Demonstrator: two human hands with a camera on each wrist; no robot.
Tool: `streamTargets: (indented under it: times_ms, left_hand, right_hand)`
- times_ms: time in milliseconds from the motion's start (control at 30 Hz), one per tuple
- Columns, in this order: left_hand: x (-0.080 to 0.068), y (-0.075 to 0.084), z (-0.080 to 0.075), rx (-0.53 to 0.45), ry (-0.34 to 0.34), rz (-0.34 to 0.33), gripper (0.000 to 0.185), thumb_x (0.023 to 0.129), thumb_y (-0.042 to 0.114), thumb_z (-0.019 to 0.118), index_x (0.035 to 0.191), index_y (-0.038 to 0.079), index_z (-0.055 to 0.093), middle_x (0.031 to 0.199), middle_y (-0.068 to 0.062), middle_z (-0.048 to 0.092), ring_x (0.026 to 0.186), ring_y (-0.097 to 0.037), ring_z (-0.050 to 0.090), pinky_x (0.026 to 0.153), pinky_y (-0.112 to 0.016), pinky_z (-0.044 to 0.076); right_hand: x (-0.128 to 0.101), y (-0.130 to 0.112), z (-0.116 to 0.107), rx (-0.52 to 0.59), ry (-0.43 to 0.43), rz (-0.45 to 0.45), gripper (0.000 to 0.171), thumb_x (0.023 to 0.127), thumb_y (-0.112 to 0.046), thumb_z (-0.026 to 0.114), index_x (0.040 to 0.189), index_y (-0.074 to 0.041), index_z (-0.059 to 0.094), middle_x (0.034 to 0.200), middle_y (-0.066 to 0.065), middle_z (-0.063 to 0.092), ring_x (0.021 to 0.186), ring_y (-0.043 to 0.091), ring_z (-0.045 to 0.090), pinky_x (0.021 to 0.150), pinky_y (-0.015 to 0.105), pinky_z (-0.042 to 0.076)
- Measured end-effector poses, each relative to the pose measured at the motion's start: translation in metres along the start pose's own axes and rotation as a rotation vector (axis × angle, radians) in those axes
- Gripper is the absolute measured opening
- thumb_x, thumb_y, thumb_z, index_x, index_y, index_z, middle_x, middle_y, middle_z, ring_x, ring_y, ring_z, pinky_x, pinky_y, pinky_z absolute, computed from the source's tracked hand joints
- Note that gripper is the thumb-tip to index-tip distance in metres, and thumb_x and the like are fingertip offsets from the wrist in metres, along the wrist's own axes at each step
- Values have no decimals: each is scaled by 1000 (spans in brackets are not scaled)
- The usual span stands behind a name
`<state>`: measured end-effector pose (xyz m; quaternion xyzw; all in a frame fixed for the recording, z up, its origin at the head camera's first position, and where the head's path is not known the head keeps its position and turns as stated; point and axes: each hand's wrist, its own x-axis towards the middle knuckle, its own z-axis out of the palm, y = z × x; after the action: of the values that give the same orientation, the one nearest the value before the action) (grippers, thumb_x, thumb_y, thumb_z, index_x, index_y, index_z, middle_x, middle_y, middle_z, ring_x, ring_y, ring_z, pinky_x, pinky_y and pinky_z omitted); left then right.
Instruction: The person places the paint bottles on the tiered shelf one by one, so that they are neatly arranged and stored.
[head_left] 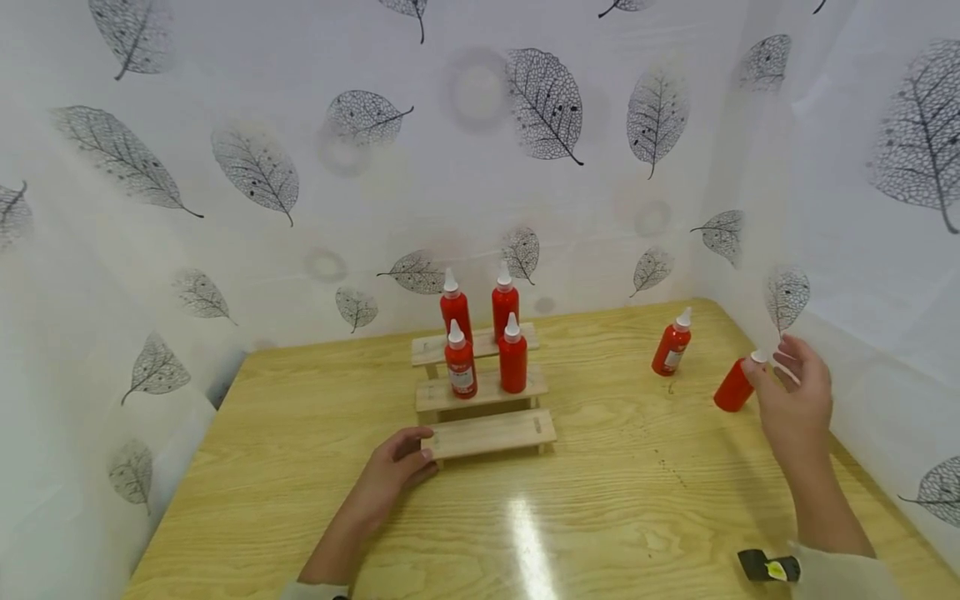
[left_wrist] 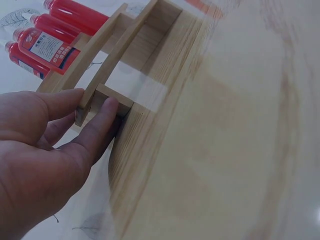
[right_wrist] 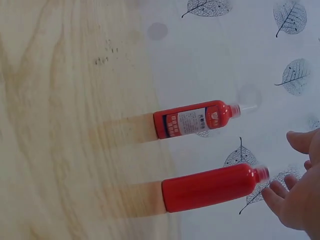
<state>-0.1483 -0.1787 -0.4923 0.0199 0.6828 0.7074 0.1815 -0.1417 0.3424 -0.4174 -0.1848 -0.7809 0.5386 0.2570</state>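
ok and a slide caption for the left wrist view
Left hand gripping one end of a wooden step, with four red bottles on the rack beyond.

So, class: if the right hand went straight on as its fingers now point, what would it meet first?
Probably the white nozzle of the nearer cylindrical red plastic bottle, just ahead of the right hand; depth and contact are unclear.

four bottles [head_left: 513,365] on stand [head_left: 491,435], two bottles [head_left: 671,348] right
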Motion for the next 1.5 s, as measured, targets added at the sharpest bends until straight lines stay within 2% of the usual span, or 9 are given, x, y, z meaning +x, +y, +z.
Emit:
streamTargets:
  times_ms: [167, 367, 467, 600, 767, 1000, 1133, 1367, 1500]
  left_hand:
    - [-1, 0, -1, 4, -5, 7, 43, 101, 10, 61, 140, -1, 47, 131, -19, 46, 118, -25, 58, 105, -36, 57]
    - [-1, 0, -1, 11, -13, 21, 43, 101, 11, 61, 140, -2, 47, 131, -20, 46, 117, -25, 59, 104, -36, 57]
    - [0, -1, -1, 14, -15, 27, 43, 102, 11, 60, 140, -2, 47, 130, -20, 47, 116, -24, 59, 104, -36, 57]
    - [0, 0, 0, 5, -14, 15, 43, 102, 11, 61, 140, -2, 47, 129, -19, 47, 116, -24, 59, 104, -36, 57]
    - [-1, 1, 0, 8, -20, 7, 44, 102, 12, 61, 141, -1, 47, 128, -19, 48, 116, -25, 59, 104, -36, 57]
    - [-1, 1, 0, 14, -16, 11, 44, 102, 13, 61, 141, -1, 47, 129, -20, 49, 116, -24, 60, 103, -35, 58]
    - [-1, 0, 0, 2, -3, 2, 42, 102, 11, 60, 140, -1, 48, 130, -20, 50, 116, -25, 60, 103, -36, 58]
    - [-1, 0, 0, 8, -15, 5, 44, 102, 13, 61, 141, -1, 47, 131, -21, 49, 116, -26, 61, 104, -37, 57]
    - [-1, 0, 0, 10, -16, 8, 44, 102, 14, 61, 141, -1, 47, 131, -21, 49, 116, -26, 61, 104, -37, 57]
  right_hand:
    - [6, 17, -2, 55, -46, 62, 66, 98, -13, 65, 156, -19, 33, 133, -14, 45, 128, 10, 45, 102, 1, 43]
    - [13, 28, -2, 55, -55, 66, 67, 98, -10, 64, 157, -19, 32, 123, -19, 46, 121, 6, 46, 99, 0, 43]
    - [15, 31, -3, 5, -86, 80, 68, 100, -13, 62, 158, -21, 29, 130, -13, 47, 126, 11, 46, 99, 1, 44]
    - [17, 33, -2, -80, -149, 109, 70, 102, -20, 58, 161, -24, 21, 155, 12, 37, 140, 30, 41, 117, 23, 42]
    - [20, 37, -2, -123, -199, 127, 72, 104, -24, 56, 163, -19, 15, 165, 21, 22, 146, 46, 31, 121, 56, 35]
    - [24, 40, -2, -203, -212, 108, 72, 104, -27, 55, 161, -7, 15, 163, 25, 24, 144, 50, 33, 112, 65, 38]
    - [23, 41, -2, -259, -218, 56, 73, 103, -29, 58, 160, -5, 18, 159, 26, 32, 138, 48, 41, 111, 58, 43]
    - [16, 34, 0, -260, -208, 11, 76, 100, -37, 63, 159, -11, 24, 156, 25, 39, 132, 41, 47, 96, 10, 53]
    - [7, 17, 6, -220, -205, -32, 74, 98, -36, 66, 158, -13, 29, 152, 24, 44, 126, 27, 53, 90, 2, 50]
